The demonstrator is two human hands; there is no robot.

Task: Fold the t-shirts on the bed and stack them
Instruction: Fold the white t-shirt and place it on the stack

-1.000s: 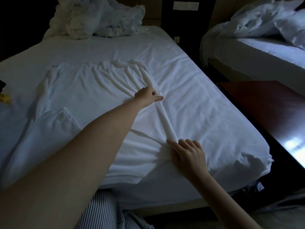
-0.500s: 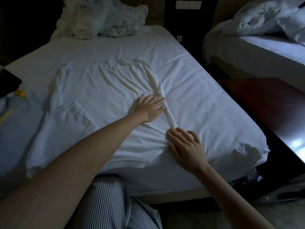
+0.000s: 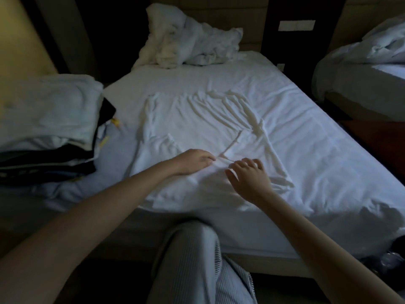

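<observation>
A white t-shirt lies spread on the bed, its far part rumpled. Its right side is turned inward, leaving a narrow flap across the middle. My left hand lies on the near part of the shirt, fingers curled, thumb and fingertips pinching the cloth at the flap's near tip. My right hand hovers just right of it, above the shirt, fingers loosely spread and holding nothing. A stack of folded clothes, white over dark, sits on the bed at the left.
Crumpled white bedding is heaped at the head of the bed. A second bed stands at the right, with a dark wooden table between the two. My striped trouser leg is against the bed's near edge.
The shirt's right side has been turned inward. My left hand went from lying flat to pinching the cloth nearer me. My right hand lifted off the shirt. The view swung left, revealing the stack.
</observation>
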